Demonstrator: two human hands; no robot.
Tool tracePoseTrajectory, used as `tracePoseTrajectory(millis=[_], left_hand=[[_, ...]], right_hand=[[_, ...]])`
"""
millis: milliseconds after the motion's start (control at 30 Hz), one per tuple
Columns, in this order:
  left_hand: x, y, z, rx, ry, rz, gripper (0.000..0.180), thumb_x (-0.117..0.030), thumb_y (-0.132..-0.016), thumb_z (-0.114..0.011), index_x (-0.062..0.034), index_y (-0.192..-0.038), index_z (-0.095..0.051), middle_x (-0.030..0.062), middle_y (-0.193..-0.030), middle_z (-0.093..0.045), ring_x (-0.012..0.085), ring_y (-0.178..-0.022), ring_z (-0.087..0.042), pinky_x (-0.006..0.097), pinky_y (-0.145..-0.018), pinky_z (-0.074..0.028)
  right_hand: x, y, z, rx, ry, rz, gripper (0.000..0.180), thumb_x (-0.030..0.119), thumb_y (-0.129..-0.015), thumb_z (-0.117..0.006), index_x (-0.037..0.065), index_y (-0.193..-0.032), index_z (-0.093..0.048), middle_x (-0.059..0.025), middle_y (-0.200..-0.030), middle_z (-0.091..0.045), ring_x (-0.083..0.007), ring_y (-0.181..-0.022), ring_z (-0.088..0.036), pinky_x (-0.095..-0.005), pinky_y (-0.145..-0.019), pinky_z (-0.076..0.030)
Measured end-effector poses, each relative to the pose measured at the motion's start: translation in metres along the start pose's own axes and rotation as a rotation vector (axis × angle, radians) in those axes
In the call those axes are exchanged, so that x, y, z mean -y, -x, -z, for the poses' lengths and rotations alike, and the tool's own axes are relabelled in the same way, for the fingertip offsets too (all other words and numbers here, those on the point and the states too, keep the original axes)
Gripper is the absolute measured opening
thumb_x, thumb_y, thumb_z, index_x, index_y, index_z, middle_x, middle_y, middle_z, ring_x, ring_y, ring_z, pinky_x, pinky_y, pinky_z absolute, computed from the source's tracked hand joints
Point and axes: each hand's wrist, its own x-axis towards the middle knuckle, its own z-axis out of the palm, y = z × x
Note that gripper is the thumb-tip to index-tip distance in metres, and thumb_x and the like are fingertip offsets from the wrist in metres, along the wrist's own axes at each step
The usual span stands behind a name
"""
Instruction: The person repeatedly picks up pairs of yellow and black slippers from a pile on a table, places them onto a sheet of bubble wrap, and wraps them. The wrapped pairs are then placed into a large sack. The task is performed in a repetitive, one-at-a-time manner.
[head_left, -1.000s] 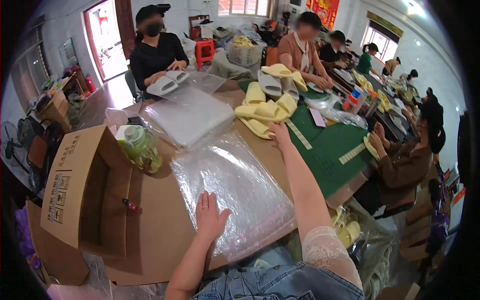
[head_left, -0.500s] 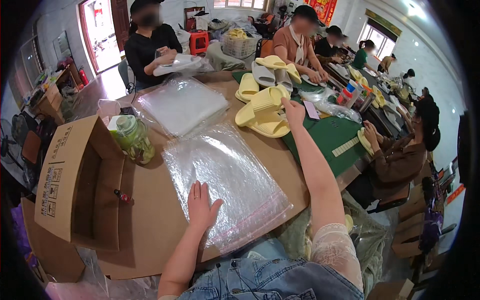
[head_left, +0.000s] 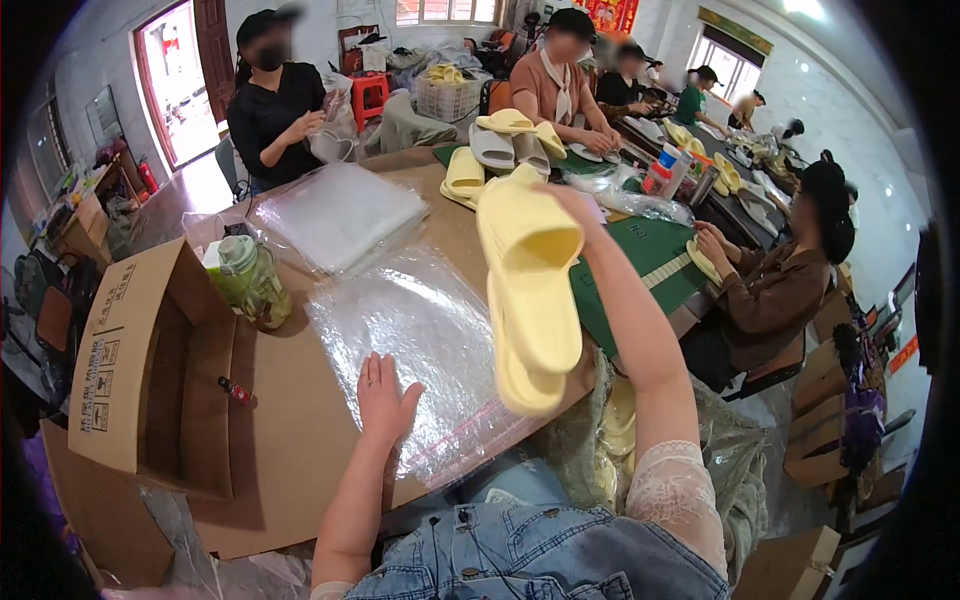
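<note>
My right hand [head_left: 562, 207] grips a pair of yellow slippers [head_left: 535, 290] at its upper end, holding it tilted above the table's near right part. Some of those fingers are hidden behind the slippers. Flat on a stack of clear plastic bags [head_left: 420, 310] lies my left hand [head_left: 380, 395], palm down, fingers stretched out and thumb apart. A ring shows on one finger. Beyond the held pair, more yellow slippers [head_left: 463, 172] and grey slippers [head_left: 492, 148] are piled on the table.
An open cardboard box [head_left: 150, 370] stands at the left, beside a lidded jar [head_left: 255, 280]. Another stack of clear bags [head_left: 340, 215] lies farther back. A green mat [head_left: 630, 270] covers the table's right side. Several co-workers sit or stand around; one in black [head_left: 275, 110] is across the table.
My right hand has lifted the yellow slippers off the pile and brought the pair nearer, above the table. My left hand stays on the bags. The co-worker in black has lowered a clear bag.
</note>
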Motion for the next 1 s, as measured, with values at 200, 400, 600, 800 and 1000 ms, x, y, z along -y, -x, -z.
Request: tracePoseTrajectory(millis=[200, 400, 600, 800, 1000], left_hand=[[0.011, -0.002, -0.01, -0.044, -0.043, -0.046, 0.077, -0.043, -0.087, -0.068, 0.0066, -0.14, -0.043, 0.034, -0.147, -0.039, 0.0474, -0.14, -0.033, 0.051, -0.117, -0.025], [0.012, -0.004, -0.011, -0.054, -0.049, -0.049, 0.071, -0.033, -0.085, -0.065, 0.0052, -0.14, -0.044, 0.0318, -0.148, -0.04, 0.046, -0.141, -0.033, 0.051, -0.118, -0.025], [0.018, -0.002, -0.015, -0.057, -0.072, -0.034, 0.072, -0.032, -0.084, -0.066, 0.0034, -0.142, -0.042, 0.0293, -0.15, -0.038, 0.0455, -0.141, -0.032, 0.051, -0.117, -0.027], [0.01, -0.003, -0.014, -0.063, -0.006, -0.048, 0.077, -0.023, -0.081, -0.069, -0.0015, -0.147, -0.037, 0.0295, -0.148, -0.04, 0.0467, -0.14, -0.034, 0.053, -0.117, -0.027], [0.009, -0.003, -0.009, -0.049, -0.002, -0.011, 0.074, -0.019, -0.085, -0.065, -0.0198, -0.153, -0.036, 0.0319, -0.147, -0.04, 0.047, -0.139, -0.034, 0.053, -0.116, -0.027]], right_hand=[[-0.072, 0.019, -0.071, 0.296, 0.334, 0.032, 0.031, 0.031, -0.09, -0.067, 0.002, -0.096, -0.074, -0.0043, -0.092, -0.071, -0.015, -0.087, -0.064, -0.0314, -0.079, -0.05], [-0.12, 0.047, -0.126, 0.441, 0.538, 0.282, 0.031, 0.034, -0.089, -0.066, 0.004, -0.097, -0.075, -0.013, -0.109, -0.067, -0.0274, -0.104, -0.061, -0.038, -0.091, -0.047], [-0.08, 0.097, -0.137, 0.052, 0.84, 0.481, 0.036, 0.044, -0.088, -0.067, 0.008, -0.093, -0.07, -0.0122, -0.105, -0.067, -0.0321, -0.101, -0.062, -0.0444, -0.086, -0.048], [-0.048, 0.169, -0.092, 0.292, 1.153, -0.295, 0.05, 0.052, -0.086, -0.067, 0.005, -0.104, -0.068, -0.0177, -0.102, -0.07, -0.0342, -0.09, -0.068, -0.046, -0.079, -0.052], [-0.12, 0.2, -0.099, 0.246, 0.912, 0.062, 0.066, 0.058, -0.085, -0.064, 0.002, -0.119, -0.061, -0.0217, -0.113, -0.066, -0.0358, -0.106, -0.064, -0.0434, -0.093, -0.049]])
